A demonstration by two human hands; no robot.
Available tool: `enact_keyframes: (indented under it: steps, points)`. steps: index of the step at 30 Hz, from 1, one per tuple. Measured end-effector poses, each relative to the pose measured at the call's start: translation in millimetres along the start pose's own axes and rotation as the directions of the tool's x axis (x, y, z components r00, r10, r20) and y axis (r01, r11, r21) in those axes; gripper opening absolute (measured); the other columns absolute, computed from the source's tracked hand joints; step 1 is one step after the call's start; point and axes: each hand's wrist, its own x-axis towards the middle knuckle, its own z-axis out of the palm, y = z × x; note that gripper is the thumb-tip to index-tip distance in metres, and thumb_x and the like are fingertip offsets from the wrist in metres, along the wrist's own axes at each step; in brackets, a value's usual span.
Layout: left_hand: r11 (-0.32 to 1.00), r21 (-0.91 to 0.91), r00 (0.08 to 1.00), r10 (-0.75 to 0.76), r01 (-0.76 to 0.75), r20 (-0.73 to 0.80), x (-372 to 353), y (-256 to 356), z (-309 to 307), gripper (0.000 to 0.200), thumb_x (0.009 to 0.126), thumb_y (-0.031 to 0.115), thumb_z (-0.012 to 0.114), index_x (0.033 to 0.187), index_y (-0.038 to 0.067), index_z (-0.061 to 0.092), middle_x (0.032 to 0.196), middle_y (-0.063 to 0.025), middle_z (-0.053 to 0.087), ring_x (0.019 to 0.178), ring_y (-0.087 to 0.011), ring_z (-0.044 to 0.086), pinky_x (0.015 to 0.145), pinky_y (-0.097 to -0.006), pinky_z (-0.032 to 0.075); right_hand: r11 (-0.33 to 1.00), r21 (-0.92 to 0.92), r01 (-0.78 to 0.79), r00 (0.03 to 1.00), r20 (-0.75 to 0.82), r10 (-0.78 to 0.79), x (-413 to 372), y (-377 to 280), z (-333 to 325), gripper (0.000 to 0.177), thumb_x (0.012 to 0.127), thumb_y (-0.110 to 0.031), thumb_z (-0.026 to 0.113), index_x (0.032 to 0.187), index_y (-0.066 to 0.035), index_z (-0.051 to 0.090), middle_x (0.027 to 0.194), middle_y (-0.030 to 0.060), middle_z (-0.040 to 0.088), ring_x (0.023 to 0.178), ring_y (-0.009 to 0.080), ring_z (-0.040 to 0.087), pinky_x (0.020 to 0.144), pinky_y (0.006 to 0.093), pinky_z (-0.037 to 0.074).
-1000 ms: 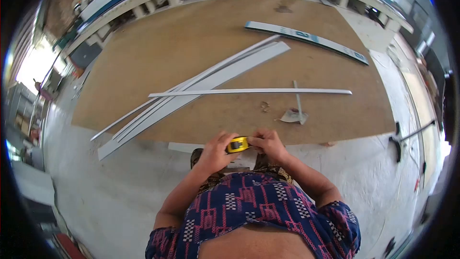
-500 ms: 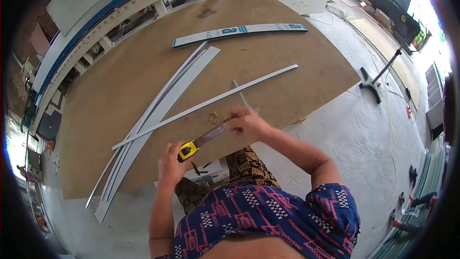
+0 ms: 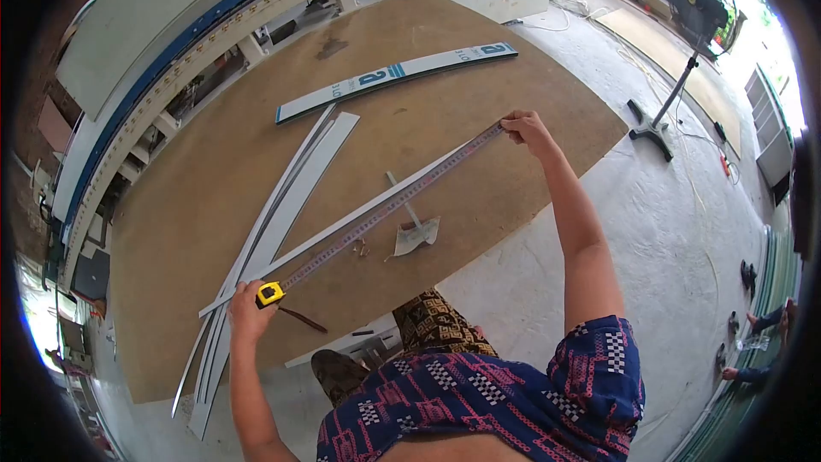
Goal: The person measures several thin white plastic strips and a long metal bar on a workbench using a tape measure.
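My left hand (image 3: 248,315) is closed around a yellow tape measure (image 3: 270,293), near the lower left end of a narrow white strip (image 3: 342,226). The pulled-out blade (image 3: 368,224) runs diagonally up to the right, along the strip's near side. My right hand (image 3: 526,131) pinches the blade's free end by the strip's far right end. Below the blade lies a grey flat piece (image 3: 416,237), with a thin bar reaching under the blade and strip. A dark slim stick-like item (image 3: 304,319) is right of my left hand.
Long grey-white strips (image 3: 299,184) lie crossed under the narrow strip on the brown board (image 3: 188,205). Blue-printed strips (image 3: 398,77) lie farther back. A long machine (image 3: 205,43) borders the back left; a standing fan (image 3: 658,128) and another person's arm (image 3: 765,321) are at right.
My hands have moved apart: the left with the tape measure down and left, the right up and right with the blade's end. Much more blade is out, and the grey flat piece is uncovered.
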Motion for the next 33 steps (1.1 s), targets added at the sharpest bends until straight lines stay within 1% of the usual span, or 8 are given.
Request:
enact_keyframes:
  steps: [6, 12, 15, 18, 21, 24, 27, 33]
  points:
    - [0.999, -0.034, 0.999, 0.023, -0.022, 0.033, 27, 6, -7, 0.048, 0.052, 0.012, 0.078, 0.097, 0.009, 0.059, 0.089, -0.0116, 0.054, 0.085, -0.0324, 0.056, 0.073, -0.0412, 0.045, 0.973, -0.207, -0.105, 0.982, -0.173, 0.070, 42, 29, -13, 0.013, 0.078, -0.014, 0.064, 0.080, -0.002, 0.063, 0.060, 0.0013, 0.053, 0.049, 0.0082, 0.046, 0.041, 0.0240, 0.033]
    - [1.000, 0.009, 0.996, 0.018, -0.019, 0.083, 47, 22, -9, 0.051, 0.054, 0.013, 0.078, 0.101, 0.010, 0.060, 0.090, -0.0116, 0.053, 0.086, -0.0319, 0.056, 0.075, -0.0404, 0.045, 0.896, -0.383, -0.224, 0.927, -0.367, 0.075, 69, 59, -6, 0.017, 0.076, -0.016, 0.065, 0.085, -0.002, 0.065, 0.061, 0.0049, 0.057, 0.051, 0.0125, 0.052, 0.047, 0.0287, 0.040]
    - [1.000, 0.001, 0.993, 0.009, -0.010, 0.116, 57, 24, -9, 0.050, 0.055, 0.014, 0.077, 0.102, 0.010, 0.060, 0.091, -0.0119, 0.053, 0.086, -0.0317, 0.056, 0.075, -0.0401, 0.045, 0.861, -0.465, -0.207, 0.919, -0.395, 0.007, 64, 65, -1, 0.020, 0.075, -0.019, 0.064, 0.087, -0.004, 0.066, 0.068, 0.0100, 0.062, 0.060, 0.0194, 0.059, 0.058, 0.0327, 0.046]
    - [1.000, 0.001, 0.990, 0.031, -0.031, 0.134, 65, 25, -7, 0.050, 0.056, 0.015, 0.077, 0.102, 0.009, 0.060, 0.092, -0.0122, 0.053, 0.087, -0.0319, 0.056, 0.076, -0.0403, 0.045, 0.822, -0.515, -0.245, 0.887, -0.461, -0.024, 56, 58, 6, 0.023, 0.074, -0.023, 0.063, 0.088, -0.005, 0.066, 0.080, 0.0135, 0.064, 0.077, 0.0257, 0.062, 0.070, 0.0347, 0.047]
    - [1.000, 0.012, 0.989, 0.023, -0.025, 0.149, 69, 25, -5, 0.050, 0.056, 0.015, 0.077, 0.102, 0.008, 0.059, 0.092, -0.0125, 0.054, 0.088, -0.0321, 0.056, 0.076, -0.0402, 0.045, 0.723, -0.620, -0.303, 0.887, -0.461, -0.024, 54, 53, 12, 0.023, 0.077, -0.026, 0.058, 0.091, -0.011, 0.067, 0.091, 0.0100, 0.066, 0.091, 0.0260, 0.061, 0.078, 0.0352, 0.046]
    - [0.999, 0.011, 0.987, 0.028, -0.030, 0.158, 72, 20, -2, 0.050, 0.056, 0.015, 0.077, 0.102, 0.008, 0.060, 0.093, -0.0126, 0.054, 0.089, -0.0322, 0.056, 0.077, -0.0402, 0.045, 0.738, -0.601, -0.308, 0.882, -0.471, -0.016, 52, 52, 16, 0.026, 0.073, -0.027, 0.060, 0.092, -0.009, 0.067, 0.093, 0.0110, 0.065, 0.091, 0.0285, 0.060, 0.078, 0.0357, 0.046]
    - [0.999, -0.040, 0.989, 0.020, -0.014, 0.148, 73, 16, 2, 0.050, 0.055, 0.015, 0.077, 0.102, 0.007, 0.060, 0.093, -0.0128, 0.054, 0.089, -0.0322, 0.056, 0.077, -0.0400, 0.045, 0.736, -0.641, -0.219, 0.893, -0.436, -0.113, 45, 53, 17, 0.024, 0.075, -0.026, 0.057, 0.090, -0.011, 0.067, 0.094, 0.0104, 0.064, 0.092, 0.0277, 0.060, 0.077, 0.0376, 0.046]
    - [0.999, -0.033, 0.988, 0.043, -0.039, 0.145, 75, 14, 8, 0.052, 0.054, 0.013, 0.078, 0.102, 0.006, 0.060, 0.092, -0.0134, 0.054, 0.088, -0.0326, 0.055, 0.077, -0.0398, 0.044, 0.708, -0.680, -0.188, 0.902, -0.406, -0.150, 50, 63, 13, 0.026, 0.077, -0.028, 0.058, 0.095, -0.011, 0.066, 0.096, 0.0107, 0.063, 0.096, 0.0280, 0.057, 0.082, 0.0364, 0.044]
